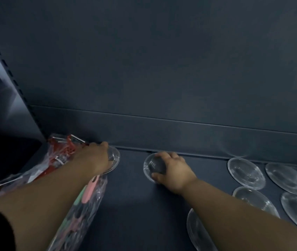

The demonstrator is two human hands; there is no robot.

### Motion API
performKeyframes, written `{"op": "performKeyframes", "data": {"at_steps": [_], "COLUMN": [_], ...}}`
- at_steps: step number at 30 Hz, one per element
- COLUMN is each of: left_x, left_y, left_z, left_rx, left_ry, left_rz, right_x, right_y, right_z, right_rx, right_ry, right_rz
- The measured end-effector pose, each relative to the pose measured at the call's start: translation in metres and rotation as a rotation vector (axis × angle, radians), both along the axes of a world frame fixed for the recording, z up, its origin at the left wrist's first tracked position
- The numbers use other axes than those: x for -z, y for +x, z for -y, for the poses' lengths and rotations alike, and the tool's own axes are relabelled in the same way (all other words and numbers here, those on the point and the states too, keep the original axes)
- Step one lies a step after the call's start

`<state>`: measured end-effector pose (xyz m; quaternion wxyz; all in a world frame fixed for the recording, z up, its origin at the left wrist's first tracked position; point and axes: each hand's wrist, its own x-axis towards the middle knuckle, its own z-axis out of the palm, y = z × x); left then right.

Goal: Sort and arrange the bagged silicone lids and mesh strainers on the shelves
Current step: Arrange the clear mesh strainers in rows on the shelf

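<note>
Nearest, a clear bag of pastel-handled strainers (85,201) lies under the left forearm, well forward of the shelf's back panel (162,131). Clear silicone lids (245,173) spread across the right side. Near the panel, the right hand (174,172) grips a bagged mesh strainer (152,166). The left hand (95,157) covers a second strainer (114,158), and its grip cannot be seen. A red-filled bag (62,153) crowds it.

Single head-worn wide-angle view: looks forward and down, close over the dark shelf (129,187), facing its back panel (162,69).
</note>
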<state>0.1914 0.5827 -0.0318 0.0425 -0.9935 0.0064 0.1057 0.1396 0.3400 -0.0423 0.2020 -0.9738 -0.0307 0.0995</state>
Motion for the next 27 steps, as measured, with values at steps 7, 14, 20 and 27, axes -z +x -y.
{"op": "performKeyframes", "data": {"at_steps": [7, 14, 20, 27], "left_x": [-0.016, -0.01, -0.003, 0.009], "left_y": [-0.026, -0.061, -0.08, -0.116], "left_z": [0.051, 0.151, 0.192, 0.216], "left_rx": [0.058, 0.178, 0.172, 0.183], "left_ry": [-0.285, -0.592, -0.623, -0.622], "left_rz": [0.084, 0.068, 0.077, -0.001], "right_x": [-0.017, -0.018, -0.01, -0.017], "right_y": [-0.012, -0.02, -0.012, -0.027], "right_z": [0.051, 0.124, 0.15, 0.181], "right_rx": [0.124, 0.187, 0.103, 0.048], "right_ry": [0.033, -0.112, -0.013, 0.18], "right_rz": [0.09, 0.085, 0.018, 0.099]}}
